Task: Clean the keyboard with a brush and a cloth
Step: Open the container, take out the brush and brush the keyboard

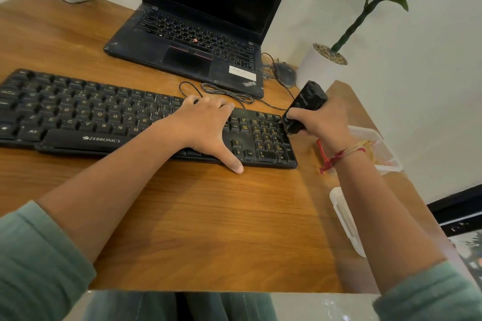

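Brushing proceeds at the numeric pad: right hand (319,122) fingers wrapped tight on the black brush tool (303,109), its tip apparently touching keys below the knuckles, while left hand (206,125) lies flat, fingers spread, steadying the keyboard (78,117); keep strokes short

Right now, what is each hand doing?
Left hand: open, flat on the keyboard.
Right hand: closed around a black brush tool.

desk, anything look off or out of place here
Nothing spilled or broken. The keyboard lies at a slant across the desk, its cable loosely coiled by the laptop. The laptop's palm rest looks dusty and scuffed. A clear plastic container sits close to the desk's right edge.
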Available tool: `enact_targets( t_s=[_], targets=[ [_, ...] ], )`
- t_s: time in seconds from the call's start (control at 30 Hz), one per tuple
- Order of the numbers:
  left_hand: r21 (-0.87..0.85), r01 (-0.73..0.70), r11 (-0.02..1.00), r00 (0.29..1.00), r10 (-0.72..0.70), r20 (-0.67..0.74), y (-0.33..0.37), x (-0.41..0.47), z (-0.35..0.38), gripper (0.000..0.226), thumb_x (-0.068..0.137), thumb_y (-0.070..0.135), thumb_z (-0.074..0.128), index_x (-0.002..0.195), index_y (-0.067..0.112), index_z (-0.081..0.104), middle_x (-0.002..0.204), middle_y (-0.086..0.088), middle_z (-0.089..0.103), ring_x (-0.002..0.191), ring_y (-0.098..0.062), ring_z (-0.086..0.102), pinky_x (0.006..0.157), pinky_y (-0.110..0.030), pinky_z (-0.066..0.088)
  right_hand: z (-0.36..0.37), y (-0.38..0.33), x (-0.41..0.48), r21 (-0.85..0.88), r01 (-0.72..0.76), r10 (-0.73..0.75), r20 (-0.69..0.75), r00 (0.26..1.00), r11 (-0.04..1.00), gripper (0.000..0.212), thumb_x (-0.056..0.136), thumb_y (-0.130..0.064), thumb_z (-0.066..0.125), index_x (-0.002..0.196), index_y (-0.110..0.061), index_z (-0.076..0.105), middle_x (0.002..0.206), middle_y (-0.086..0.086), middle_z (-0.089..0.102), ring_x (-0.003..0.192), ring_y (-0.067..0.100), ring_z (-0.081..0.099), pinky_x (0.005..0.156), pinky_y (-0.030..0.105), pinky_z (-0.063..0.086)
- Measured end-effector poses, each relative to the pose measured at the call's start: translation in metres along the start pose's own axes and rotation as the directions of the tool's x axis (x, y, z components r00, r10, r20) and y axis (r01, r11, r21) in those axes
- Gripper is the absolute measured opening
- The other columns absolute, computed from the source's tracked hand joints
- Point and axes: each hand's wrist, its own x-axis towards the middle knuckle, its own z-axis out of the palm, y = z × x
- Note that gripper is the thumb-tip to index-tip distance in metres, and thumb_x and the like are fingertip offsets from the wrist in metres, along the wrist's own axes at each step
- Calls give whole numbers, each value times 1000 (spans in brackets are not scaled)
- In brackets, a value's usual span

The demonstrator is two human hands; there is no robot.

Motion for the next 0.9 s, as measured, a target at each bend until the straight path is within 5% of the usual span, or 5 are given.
enact_targets(
  t_s=[0.23,0.4,0.57,0.73,0.9],
  targets=[
    [2,2,1000,1000,-2,4,0,0,0,138,50,89,61,156,16,11,162,-3,14,148,-25,15,118,-50,11,-15,12,-36,-29,-22,24,65,998,999,23,67,-26,79,76,-14,62,77,11,71,74,26,71,70,49,59],
    [3,2,1000,1000,-2,10,0,-1,-1,138,49,89,60,155,15,12,162,-3,14,148,-25,15,119,-49,10,-35,23,-65,-3,-33,33,163,986,999,17,70,-19,79,75,-19,63,70,3,69,54,2,64,46,19,50],
    [4,5,1000,1000,-5,13,0,0,-1,138,49,89,61,155,15,14,162,-3,16,148,-25,17,118,-50,11,-61,26,-65,106,-68,48,181,982,992,38,66,-16,82,100,-12,65,88,8,72,77,19,72,68,39,60],
    [21,9,1000,1000,-9,15,1,0,-1,140,48,90,59,155,15,12,162,-4,14,148,-26,15,118,-51,11,-56,24,-67,118,37,-53,136,989,992,33,66,-20,83,93,-17,65,88,5,72,79,18,70,73,42,60],
    [-49,6,999,999,-4,39,-1,-2,-4,146,41,95,53,156,16,9,164,-3,10,150,-26,10,119,-51,6,-55,37,-78,40,368,-368,192,910,929,27,68,-10,82,89,-23,71,79,0,71,77,13,67,72,38,56]
  ],
)
